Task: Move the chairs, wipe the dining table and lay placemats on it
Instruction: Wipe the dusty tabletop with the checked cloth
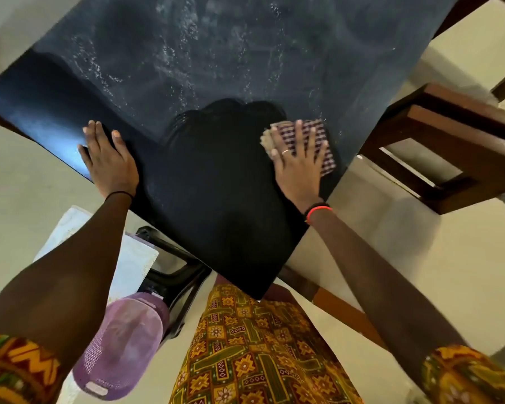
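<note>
The dark glossy dining table [204, 68] fills the upper middle of the view, one corner pointing toward me, with pale smeared streaks on its far part. My right hand [299, 163] lies flat with fingers spread, pressing a purple-and-white checked cloth [315, 135] onto the table near its right edge. My left hand [110, 160] rests flat on the table's left edge, fingers apart, holding nothing. A brown wooden chair [449, 147] stands just right of the table, apart from it.
Another wooden chair part [473, 10] shows at the top right. Under the corner are a dark table leg [169, 266], a pale mat [129, 263] on the floor, and my purple shoe [123, 339]. Beige tiled floor [405, 258] surrounds the table.
</note>
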